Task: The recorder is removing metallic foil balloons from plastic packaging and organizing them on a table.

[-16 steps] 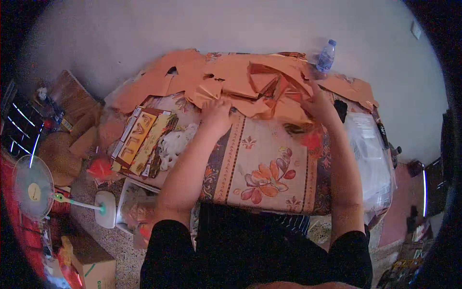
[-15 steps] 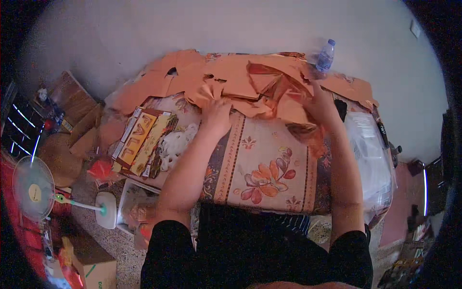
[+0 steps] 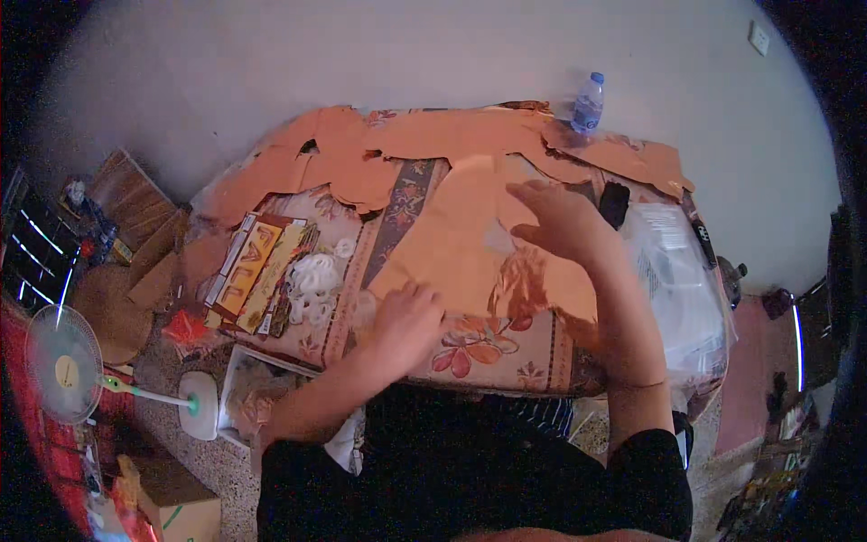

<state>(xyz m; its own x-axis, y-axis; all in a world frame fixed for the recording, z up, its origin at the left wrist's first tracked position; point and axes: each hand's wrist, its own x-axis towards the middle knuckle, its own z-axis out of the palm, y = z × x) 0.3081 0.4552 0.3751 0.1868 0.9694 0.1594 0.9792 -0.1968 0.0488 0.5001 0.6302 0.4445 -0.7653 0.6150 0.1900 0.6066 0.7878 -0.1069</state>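
Note:
A loose orange sheet of foil-like paper [image 3: 456, 239] with ragged edges lies spread over the middle of the table, with wrinkled, shinier patches at its near right. Its near left edge is in my left hand [image 3: 408, 318], whose fingers are curled together; the thumb is hard to make out. Over the sheet's right part is my right hand [image 3: 564, 221], palm down, fingers apart and fingertips at the sheet's surface. Behind it, more orange sheets [image 3: 442, 131] with cut-out, uneven outlines stretch along the back of the table.
A water bottle [image 3: 589, 104] stands at the back right. Flat printed packages [image 3: 253, 275] and white looped material [image 3: 314, 278] lie on the left. Clear plastic packaging [image 3: 673, 289] covers the table's right end, beside a black item [image 3: 614, 205]. A fan [image 3: 63, 361] stands left.
The crumpled sheet has come away from the back sheets toward me and now lies flatter. My left hand moved nearer with its edge; my right hand shifted slightly left and nearer, fingers spread.

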